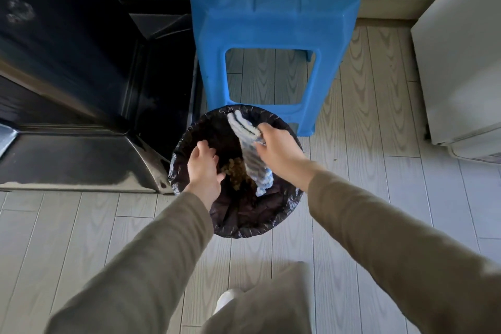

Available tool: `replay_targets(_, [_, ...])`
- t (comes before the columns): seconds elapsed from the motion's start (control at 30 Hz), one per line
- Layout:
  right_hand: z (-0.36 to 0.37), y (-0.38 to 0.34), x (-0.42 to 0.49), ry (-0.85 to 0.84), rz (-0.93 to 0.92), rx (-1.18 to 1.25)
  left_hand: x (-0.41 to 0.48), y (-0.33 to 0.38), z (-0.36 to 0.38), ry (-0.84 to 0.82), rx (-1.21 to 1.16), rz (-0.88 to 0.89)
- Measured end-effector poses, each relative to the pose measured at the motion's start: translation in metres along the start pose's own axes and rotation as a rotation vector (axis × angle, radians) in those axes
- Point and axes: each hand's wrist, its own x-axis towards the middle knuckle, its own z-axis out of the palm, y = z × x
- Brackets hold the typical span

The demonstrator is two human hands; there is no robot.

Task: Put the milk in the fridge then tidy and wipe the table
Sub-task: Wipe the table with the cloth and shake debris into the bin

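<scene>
A round waste bin (244,222) lined with a black bag stands on the floor in front of me. Brown crumbs (238,171) lie inside it. My right hand (279,152) grips a blue-and-white striped cloth (254,160), which hangs down over the bin's opening. My left hand (204,168) hovers above the bin's left side, fingers apart, holding nothing. Both arms are in olive-brown sleeves. No milk and no table are in view.
A blue plastic stool (273,22) stands just behind the bin. Black furniture (81,89) fills the left side. A white appliance (461,76) stands at the right edge. The floor (366,171) is pale wood-look planks. My leg and white shoe (227,298) show at the bottom.
</scene>
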Motion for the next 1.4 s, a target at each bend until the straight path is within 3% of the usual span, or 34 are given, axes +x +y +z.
replay_targets(0.17, [0.02,-0.017,-0.011,-0.17,-0.184,-0.078,0.003,0.01,0.014,-0.152,-0.424,-0.221])
replay_targets(0.27, [0.021,-0.008,-0.004,-0.271,-0.01,-0.195,-0.01,0.019,0.014,-0.161,-0.335,-0.16])
replay_targets(0.33, [0.014,0.0,0.003,-0.244,0.074,-0.183,-0.017,0.025,0.008,-0.181,-0.044,0.054])
replay_targets(0.43, [0.007,-0.001,0.008,-0.226,0.003,-0.051,-0.015,0.03,-0.011,-0.34,0.816,0.537])
replay_targets(0.5, [-0.001,-0.008,0.01,-0.225,-0.059,0.043,-0.008,0.03,-0.016,-0.475,1.297,0.571])
replay_targets(0.57, [-0.012,-0.011,0.016,-0.214,-0.075,0.095,-0.006,0.031,-0.018,-0.425,1.477,0.572])
replay_targets(0.67, [-0.02,-0.007,0.026,-0.17,-0.014,-0.09,-0.007,0.032,-0.023,-0.224,1.343,0.688])
replay_targets(0.73, [-0.016,-0.003,0.028,-0.048,0.046,-0.179,-0.007,0.027,-0.028,-0.145,1.308,0.774])
replay_targets(0.83, [0.002,0.002,0.022,-0.053,0.127,-0.005,0.0,0.014,-0.028,-0.175,1.437,0.742])
replay_targets(0.93, [0.019,0.008,0.017,0.014,0.072,0.117,0.004,0.007,-0.03,-0.139,1.227,0.772])
replay_targets(1.07, [0.019,0.013,0.007,-0.073,0.062,0.083,-0.007,0.0,-0.035,-0.167,1.274,0.641])
replay_targets(1.4, [-0.034,-0.015,-0.024,-0.057,0.084,0.119,-0.063,0.004,-0.019,-0.085,1.109,0.579])
